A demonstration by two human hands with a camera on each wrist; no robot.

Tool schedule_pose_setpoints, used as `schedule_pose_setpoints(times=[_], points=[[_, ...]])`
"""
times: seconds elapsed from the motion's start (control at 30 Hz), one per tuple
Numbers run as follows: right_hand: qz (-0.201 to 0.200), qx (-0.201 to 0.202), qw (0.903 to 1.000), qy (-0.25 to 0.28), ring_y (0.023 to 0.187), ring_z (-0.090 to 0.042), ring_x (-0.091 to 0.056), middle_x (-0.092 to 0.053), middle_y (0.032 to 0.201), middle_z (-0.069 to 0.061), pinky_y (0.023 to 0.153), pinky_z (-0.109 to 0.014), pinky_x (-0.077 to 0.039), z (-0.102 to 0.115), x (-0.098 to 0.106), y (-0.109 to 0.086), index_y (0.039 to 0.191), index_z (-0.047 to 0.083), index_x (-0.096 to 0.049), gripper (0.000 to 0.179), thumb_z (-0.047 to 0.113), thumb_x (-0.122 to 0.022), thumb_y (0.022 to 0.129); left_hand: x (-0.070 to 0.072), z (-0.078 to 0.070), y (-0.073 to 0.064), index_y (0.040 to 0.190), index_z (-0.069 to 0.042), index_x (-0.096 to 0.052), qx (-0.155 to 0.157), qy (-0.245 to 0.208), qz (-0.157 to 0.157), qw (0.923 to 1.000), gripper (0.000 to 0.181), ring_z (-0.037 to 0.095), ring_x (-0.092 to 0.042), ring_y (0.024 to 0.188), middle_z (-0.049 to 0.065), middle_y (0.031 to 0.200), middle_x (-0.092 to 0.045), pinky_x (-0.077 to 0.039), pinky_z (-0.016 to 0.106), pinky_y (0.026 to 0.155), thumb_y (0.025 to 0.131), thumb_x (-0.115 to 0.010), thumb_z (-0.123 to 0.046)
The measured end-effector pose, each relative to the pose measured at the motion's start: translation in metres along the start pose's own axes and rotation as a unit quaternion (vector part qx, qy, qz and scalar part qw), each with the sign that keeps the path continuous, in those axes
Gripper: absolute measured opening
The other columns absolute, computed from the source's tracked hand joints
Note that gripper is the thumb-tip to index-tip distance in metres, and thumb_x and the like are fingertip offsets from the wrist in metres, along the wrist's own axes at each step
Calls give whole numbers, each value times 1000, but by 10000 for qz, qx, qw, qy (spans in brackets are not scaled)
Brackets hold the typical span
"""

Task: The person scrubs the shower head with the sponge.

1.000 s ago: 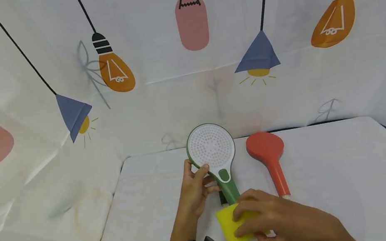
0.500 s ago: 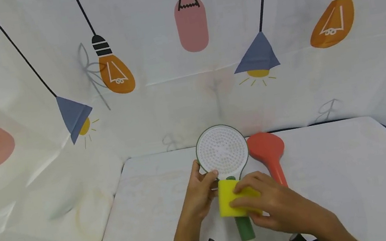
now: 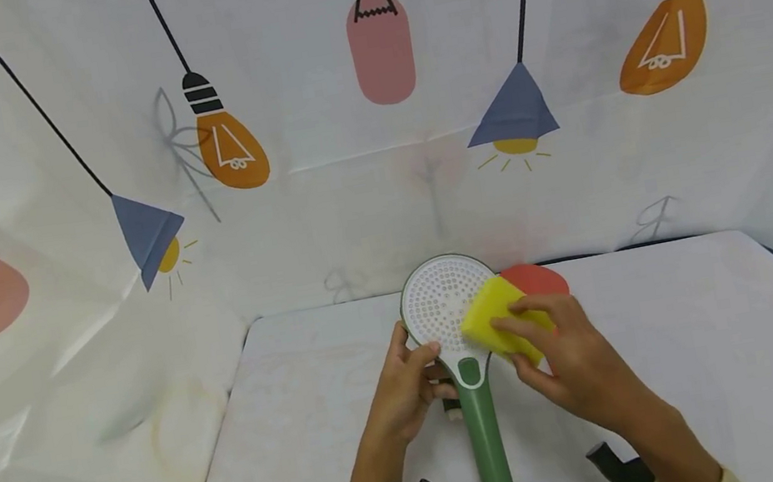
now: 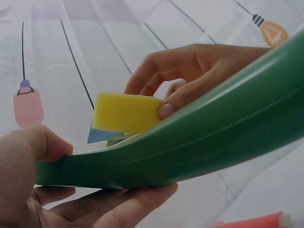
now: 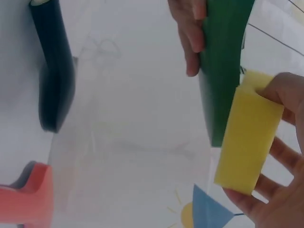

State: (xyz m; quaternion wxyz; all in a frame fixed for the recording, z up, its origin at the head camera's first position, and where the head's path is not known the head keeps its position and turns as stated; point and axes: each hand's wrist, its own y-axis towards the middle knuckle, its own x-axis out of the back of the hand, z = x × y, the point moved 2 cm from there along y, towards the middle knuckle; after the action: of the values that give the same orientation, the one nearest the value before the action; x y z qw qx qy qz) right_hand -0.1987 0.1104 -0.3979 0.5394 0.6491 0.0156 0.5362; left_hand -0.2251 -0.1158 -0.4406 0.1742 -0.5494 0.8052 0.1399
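A green shower head with a white nozzle face is held up off the table, handle pointing down toward the wearer. My left hand grips the left edge of its head, thumb on the face and fingers underneath, as the left wrist view shows. Between the thumb and fingers of my right hand is a yellow sponge. In the head view the sponge overlaps the right part of the nozzle face. From the left wrist, the sponge appears right at the rim of the head.
On the white table lies a red shower head, partly hidden behind the right hand and sponge. A dark shower head also lies there, mostly covered in the head view. Behind stands a white sheet printed with lamps.
The sponge in my right hand has gone from the handle's lower end up along the handle to the nozzle face. My left hand has shifted the shower head slightly right, its handle now more upright.
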Motion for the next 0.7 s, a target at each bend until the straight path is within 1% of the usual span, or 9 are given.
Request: schedule_pose_setpoints(times=[0.03, 0.13, 0.2, 0.27, 0.37, 0.4, 0.5, 0.6, 0.7], points=[[-81, -143, 9999, -46, 117, -30, -49, -55, 125, -15, 89, -21, -53, -1, 1, 0, 124, 12, -67, 52, 48, -35, 102, 0, 0, 0, 147, -24, -29, 11, -61, 17, 10000, 51, 18, -75, 82, 6, 113, -73, -60, 30, 60, 101, -47, -10], [-521, -472, 9973, 220, 115, -29, -49, -54, 123, -19, 84, -17, -54, -4, 0, 1, 125, 8, -65, 51, 47, -42, 101, -1, 1, -2, 150, -27, -28, 42, -319, 47, 9995, 54, 18, -74, 84, 6, 120, -70, -60, 30, 61, 102, -44, -9], [-683, -743, 9929, 635, 115, -25, -49, -51, 124, -20, 90, -10, -49, -5, -2, -1, 127, 6, -62, 43, 37, -54, 99, -1, 2, -2, 152, -29, -28, 50, -547, 71, 9985, 56, 18, -73, 87, 6, 123, -68, -61, 30, 62, 103, -43, -9], [-815, -895, 9871, 1046, 115, -22, -48, -48, 125, -22, 92, -2, -39, -3, -6, -2, 129, 3, -59, 42, 21, -66, 92, -1, 2, -2, 153, -30, -28, 44, -762, 70, 9971, 55, 17, -71, 90, 6, 125, -66, -61, 30, 63, 104, -44, -10], [-677, -1249, 9797, 1416, 116, -17, -45, -44, 128, -19, 93, -2, -40, 3, -11, -3, 132, 3, -53, 55, 1, -72, 80, -1, 4, -2, 153, -26, -31, 18, -993, 5, 9951, 52, 17, -69, 94, 8, 127, -64, -61, 30, 65, 105, -47, -13], [-640, -1308, 9783, 1472, 117, -17, -44, -44, 129, -17, 94, -3, -40, 5, -13, -4, 132, 4, -53, 56, -1, -73, 80, -1, 4, -1, 152, -25, -31, -6, -1049, -24, 9945, 52, 18, -70, 95, 8, 129, -62, -61, 31, 65, 105, -47, -13], [-447, -1330, 9778, 1553, 119, -18, -43, -43, 130, -14, 96, -5, -40, 11, -18, -4, 131, 6, -52, 57, 0, -75, 79, -2, 4, 0, 152, -21, -32, -77, -1150, -147, 9932, 50, 19, -70, 96, 9, 132, -58, -61, 32, 68, 105, -49, -15], [-191, -1225, 9781, 1673, 120, -16, -44, -45, 129, -9, 97, -7, -41, 17, -23, -5, 129, 9, -52, 54, 2, -74, 80, -1, 3, 1, 151, -16, -31, -140, -1218, -320, 9919, 51, 18, -68, 97, 8, 131, -56, -61, 32, 69, 104, -51, -14], [173, -1119, 9733, 1999, 117, -12, -45, -47, 127, -2, 92, -15, -46, 22, -26, -5, 128, 14, -52, 52, 2, -73, 81, 1, 2, 3, 148, -13, -32, -149, -1278, -569, 9901, 54, 14, -65, 95, 6, 125, -57, -59, 30, 68, 100, -55, -6]])
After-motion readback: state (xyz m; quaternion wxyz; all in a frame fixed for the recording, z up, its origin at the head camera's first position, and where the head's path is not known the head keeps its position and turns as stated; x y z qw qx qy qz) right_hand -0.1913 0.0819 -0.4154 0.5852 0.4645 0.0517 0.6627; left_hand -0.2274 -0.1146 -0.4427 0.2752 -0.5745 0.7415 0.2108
